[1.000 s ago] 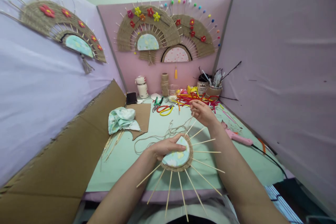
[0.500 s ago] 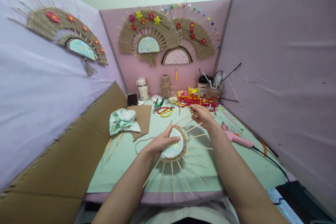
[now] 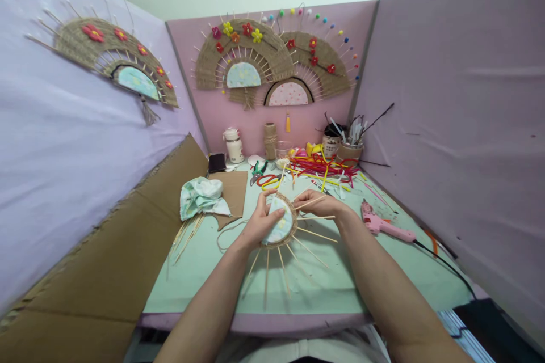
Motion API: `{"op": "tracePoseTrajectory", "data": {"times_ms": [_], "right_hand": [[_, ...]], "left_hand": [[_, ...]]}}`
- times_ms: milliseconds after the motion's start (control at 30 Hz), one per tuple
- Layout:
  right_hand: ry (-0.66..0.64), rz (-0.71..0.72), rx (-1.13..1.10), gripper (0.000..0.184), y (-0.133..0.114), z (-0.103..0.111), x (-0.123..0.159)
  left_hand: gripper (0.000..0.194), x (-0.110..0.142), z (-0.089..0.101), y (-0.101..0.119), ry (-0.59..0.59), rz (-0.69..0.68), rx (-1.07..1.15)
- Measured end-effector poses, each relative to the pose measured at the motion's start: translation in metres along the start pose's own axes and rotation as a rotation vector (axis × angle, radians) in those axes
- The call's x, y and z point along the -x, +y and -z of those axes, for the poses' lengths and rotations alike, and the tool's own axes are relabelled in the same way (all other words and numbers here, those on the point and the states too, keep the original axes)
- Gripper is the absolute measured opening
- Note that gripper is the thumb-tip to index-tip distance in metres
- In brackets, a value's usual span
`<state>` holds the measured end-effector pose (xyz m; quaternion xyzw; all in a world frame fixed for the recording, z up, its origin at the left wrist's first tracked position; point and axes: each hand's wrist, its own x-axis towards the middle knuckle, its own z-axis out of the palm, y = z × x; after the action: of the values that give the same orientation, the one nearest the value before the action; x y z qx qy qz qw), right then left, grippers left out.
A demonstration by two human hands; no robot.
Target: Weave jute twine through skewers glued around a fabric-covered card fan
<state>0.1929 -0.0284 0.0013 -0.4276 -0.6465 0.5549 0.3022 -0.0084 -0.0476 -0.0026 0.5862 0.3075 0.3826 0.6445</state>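
Booth: lilac wall (image 3: pixel 85 153) at your left, pink panel (image 3: pixel 251 119) straight ahead, lilac wall again at your right.
Table: pale green cover (image 3: pixel 332 289) spread in front of you.
Cardboard: big brown sheet (image 3: pixel 106 255) slanting along the table's left edge.
Wall fans: one (image 3: pixel 79 39) on your left wall; two overlapping ahead, the nearer (image 3: pixel 208 65) with flowers along its band.
Fan piece: half-round of pale patterned cloth (image 3: pixel 281 224) with woven rim and radiating sticks (image 3: pixel 317 235), held over the table's middle, between your hands.
Left hand (image 3: pixel 259 221): closed on the fan piece, thumb lying across the cloth face.
Right hand (image 3: pixel 317 204): at the rim's right side, fingers among the upper sticks, partly hidden; can't tell whether they grip anything.
Stems: red and yellow heap (image 3: pixel 319 167) beyond your right hand.
Loose cloth: crumpled, mint and white (image 3: pixel 200 197), left of your left hand.
Glue gun: pink (image 3: pixel 389 228), lying right of your right forearm.
Spool: upright twine (image 3: pixel 269 142) near the panel.
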Motion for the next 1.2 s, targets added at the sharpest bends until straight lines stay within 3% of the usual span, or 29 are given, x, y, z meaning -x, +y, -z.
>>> {"op": "tracePoseTrajectory", "data": {"times_ms": [367,500,767,1200], "right_hand": [[0.016,0.023,-0.059,0.032,0.004,0.006,-0.001],[0.026,0.066,-0.175,0.034,0.002,0.006,0.001],[-0.034,0.087,-0.227,0.025,-0.005,-0.001,0.008],[-0.07,0.116,-0.233,0.029,-0.009,-0.005,0.011]], "left_hand": [[0.066,0.001,-0.004,0.0,0.023,-0.114,0.026],[0.075,0.004,-0.006,0.002,0.046,-0.152,0.051],[0.057,0.003,-0.003,0.001,0.151,-0.125,0.158],[0.058,0.0,-0.001,0.002,0.155,-0.112,0.264]]}}
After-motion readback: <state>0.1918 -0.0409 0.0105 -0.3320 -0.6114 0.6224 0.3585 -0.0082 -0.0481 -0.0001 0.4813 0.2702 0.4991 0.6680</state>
